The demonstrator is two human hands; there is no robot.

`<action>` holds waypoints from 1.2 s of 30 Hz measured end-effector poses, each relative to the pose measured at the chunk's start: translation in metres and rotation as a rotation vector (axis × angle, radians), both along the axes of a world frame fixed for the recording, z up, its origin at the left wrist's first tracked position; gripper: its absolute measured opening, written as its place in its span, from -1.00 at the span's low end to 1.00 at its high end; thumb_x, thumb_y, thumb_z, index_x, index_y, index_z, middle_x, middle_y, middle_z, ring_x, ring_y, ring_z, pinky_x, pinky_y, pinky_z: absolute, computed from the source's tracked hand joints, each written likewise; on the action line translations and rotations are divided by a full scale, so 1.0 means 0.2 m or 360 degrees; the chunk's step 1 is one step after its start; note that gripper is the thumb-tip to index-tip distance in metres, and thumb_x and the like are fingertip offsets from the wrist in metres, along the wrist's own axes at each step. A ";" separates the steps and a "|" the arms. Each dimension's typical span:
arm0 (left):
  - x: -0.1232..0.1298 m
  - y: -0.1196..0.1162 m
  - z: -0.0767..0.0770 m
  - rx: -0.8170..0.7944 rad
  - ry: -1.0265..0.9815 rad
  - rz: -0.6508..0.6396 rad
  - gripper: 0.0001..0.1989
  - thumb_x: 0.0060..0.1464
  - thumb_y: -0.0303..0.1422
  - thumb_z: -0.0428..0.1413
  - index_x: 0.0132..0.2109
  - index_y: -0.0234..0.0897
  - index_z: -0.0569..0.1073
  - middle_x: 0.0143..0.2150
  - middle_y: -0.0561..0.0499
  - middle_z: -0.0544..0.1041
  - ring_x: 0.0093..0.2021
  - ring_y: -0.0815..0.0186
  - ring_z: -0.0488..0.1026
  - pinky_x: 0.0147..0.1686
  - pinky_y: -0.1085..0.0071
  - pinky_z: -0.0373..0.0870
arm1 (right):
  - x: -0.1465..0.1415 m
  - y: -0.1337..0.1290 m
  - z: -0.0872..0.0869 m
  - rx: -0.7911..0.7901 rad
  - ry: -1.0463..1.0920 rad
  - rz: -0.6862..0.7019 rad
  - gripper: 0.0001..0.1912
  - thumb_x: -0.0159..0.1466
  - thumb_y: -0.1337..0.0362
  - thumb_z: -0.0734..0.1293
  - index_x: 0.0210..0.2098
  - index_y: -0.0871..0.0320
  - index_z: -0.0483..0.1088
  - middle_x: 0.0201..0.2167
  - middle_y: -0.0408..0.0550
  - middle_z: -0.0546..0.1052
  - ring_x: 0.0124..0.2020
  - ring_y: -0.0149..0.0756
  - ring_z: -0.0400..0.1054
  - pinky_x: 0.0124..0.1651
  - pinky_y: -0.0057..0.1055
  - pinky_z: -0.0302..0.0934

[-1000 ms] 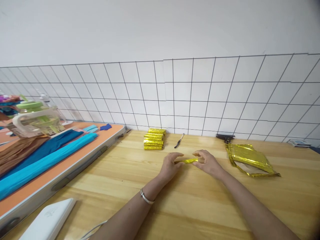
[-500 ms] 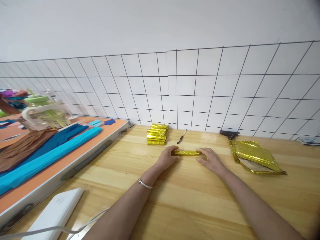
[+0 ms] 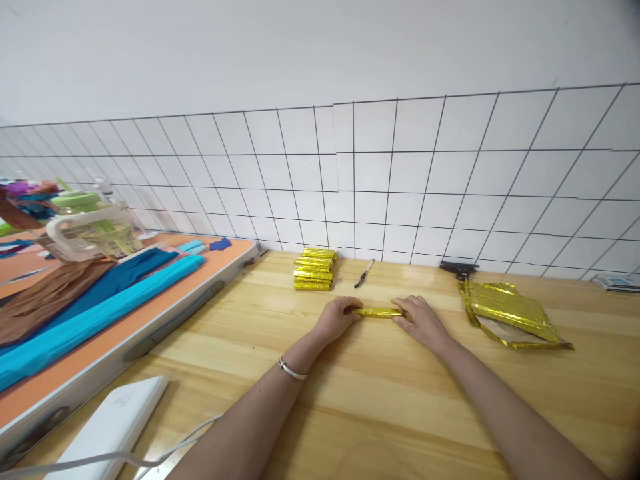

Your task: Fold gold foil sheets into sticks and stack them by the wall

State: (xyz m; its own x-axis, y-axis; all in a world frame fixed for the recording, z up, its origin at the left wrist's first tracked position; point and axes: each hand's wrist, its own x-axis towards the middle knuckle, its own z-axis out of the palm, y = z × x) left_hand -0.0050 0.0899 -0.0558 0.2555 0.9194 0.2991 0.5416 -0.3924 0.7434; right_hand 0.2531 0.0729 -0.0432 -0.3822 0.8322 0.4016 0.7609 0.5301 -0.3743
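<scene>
A white grid-lined wall backs the grained wooden surface, soft cyan cloth leading from the left, then a ridged stack of shiny gold rolls. And there's more of the slim, crinkled gold roll showing than a second ago, left hand and right hand spread wider, each grip pinched on one end, apparently steadying it lengthwise! Rightmost here, a flat, creased gold packet.
</scene>
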 end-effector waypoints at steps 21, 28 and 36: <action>0.03 -0.04 0.05 0.0158 0.0096 -0.0027 -0.82 -0.08 -0.42 0.16 -0.24 -0.21 0.51 -0.32 0.02 0.48 -0.25 0.30 0.37 -0.20 0.41 0.29 | -0.02 -0.01 0.01 0.0077 0.0006 0.0074 -0.77 0.18 0.27 0.27 -0.16 0.06 0.41 -0.26 -0.03 0.44 -0.15 -0.20 0.25 -0.09 -0.25 0.15; 0.05 -0.06 0.03 0.0124 -0.0021 0.0000 -0.80 -0.05 -0.44 0.11 -0.20 -0.24 0.44 -0.34 0.07 0.45 -0.38 0.39 0.35 -0.36 0.50 0.29 | -0.03 -0.02 0.00 0.0049 0.0015 -0.0030 -0.86 0.17 0.31 0.23 -0.25 0.10 0.34 -0.33 -0.08 0.42 -0.27 -0.26 0.28 -0.22 -0.34 0.16; 0.05 -0.06 0.03 0.0111 -0.0073 -0.0027 -0.79 -0.04 -0.46 0.08 -0.18 -0.24 0.41 -0.34 0.09 0.45 -0.39 0.42 0.35 -0.36 0.51 0.30 | -0.03 -0.03 -0.01 -0.0002 0.0042 -0.0109 -0.88 0.14 0.34 0.24 -0.29 0.10 0.28 -0.37 -0.13 0.39 -0.35 -0.32 0.26 -0.31 -0.41 0.12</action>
